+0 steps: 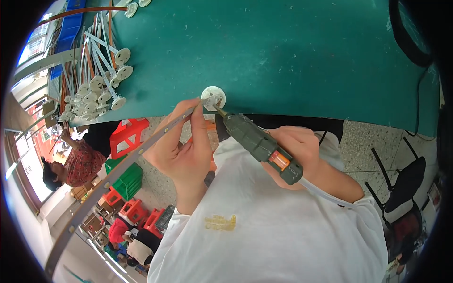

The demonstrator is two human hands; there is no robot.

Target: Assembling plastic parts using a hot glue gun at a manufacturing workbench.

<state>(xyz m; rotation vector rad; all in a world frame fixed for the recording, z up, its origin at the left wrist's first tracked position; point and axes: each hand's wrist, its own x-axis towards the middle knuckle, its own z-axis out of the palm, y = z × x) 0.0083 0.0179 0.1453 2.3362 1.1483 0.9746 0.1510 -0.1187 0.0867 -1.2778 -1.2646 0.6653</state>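
My left hand [181, 141] pinches a long, thin LED strip [118, 170] near its far end, between thumb and fingers. That end meets a small round white disc [219, 91] at the near edge of the green table [283, 56]. Cloudy, clear-looking glue [211, 101] lies on the disc around the joint. In my right hand [299, 148] is a dark green hot glue gun [250, 137], its nozzle tip at the glue. A whitish glue stick [325, 192] trails out of its back. The fingers under the gun are partly hidden.
At the table's left lie several finished-looking strips with round white discs [96, 84]. A black looped object [409, 37] and a cable [419, 104] are at the right. Red stools [128, 137], a green crate [125, 179], a black chair [403, 203] and another person [80, 162] are beyond.
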